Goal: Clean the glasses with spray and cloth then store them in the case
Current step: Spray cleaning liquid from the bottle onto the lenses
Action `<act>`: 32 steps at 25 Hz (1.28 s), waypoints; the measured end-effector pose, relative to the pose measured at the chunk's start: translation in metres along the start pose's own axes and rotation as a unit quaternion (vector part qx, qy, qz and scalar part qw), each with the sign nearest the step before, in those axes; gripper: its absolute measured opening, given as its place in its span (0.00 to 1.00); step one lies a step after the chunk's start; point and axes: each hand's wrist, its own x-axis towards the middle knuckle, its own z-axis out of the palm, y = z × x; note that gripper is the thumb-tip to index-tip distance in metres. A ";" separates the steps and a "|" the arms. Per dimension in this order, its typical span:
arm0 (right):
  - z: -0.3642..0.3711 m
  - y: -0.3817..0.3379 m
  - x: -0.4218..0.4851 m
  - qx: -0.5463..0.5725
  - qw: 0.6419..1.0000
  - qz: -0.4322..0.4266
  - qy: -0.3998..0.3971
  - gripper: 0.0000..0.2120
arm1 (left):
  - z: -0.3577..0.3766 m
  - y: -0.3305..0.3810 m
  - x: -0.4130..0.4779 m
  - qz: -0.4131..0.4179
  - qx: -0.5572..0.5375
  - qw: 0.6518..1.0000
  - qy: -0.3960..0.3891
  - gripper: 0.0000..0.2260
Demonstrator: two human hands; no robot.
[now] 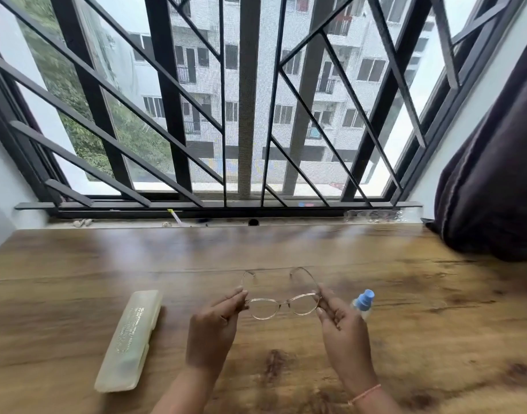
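Note:
Thin gold-rimmed glasses (281, 304) are held just above the wooden table (77, 264), temples unfolded and pointing away from me. My left hand (216, 327) pinches the left end of the frame. My right hand (339, 324) pinches the right end. A long pale translucent case (130, 339) lies closed on the table to the left of my left hand. A small clear spray bottle with a blue cap (364, 301) stands just behind my right hand, partly hidden by it. No cloth is in view.
A window with a black metal grille (250, 115) runs along the far edge of the table, with small items on its sill (172, 219). A dark curtain (495, 180) hangs at the right and rests on the table's far right corner.

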 end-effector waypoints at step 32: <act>-0.026 0.032 0.008 0.567 0.811 0.113 -0.087 0.27 | -0.008 0.020 0.052 0.065 0.052 0.996 0.034 0.05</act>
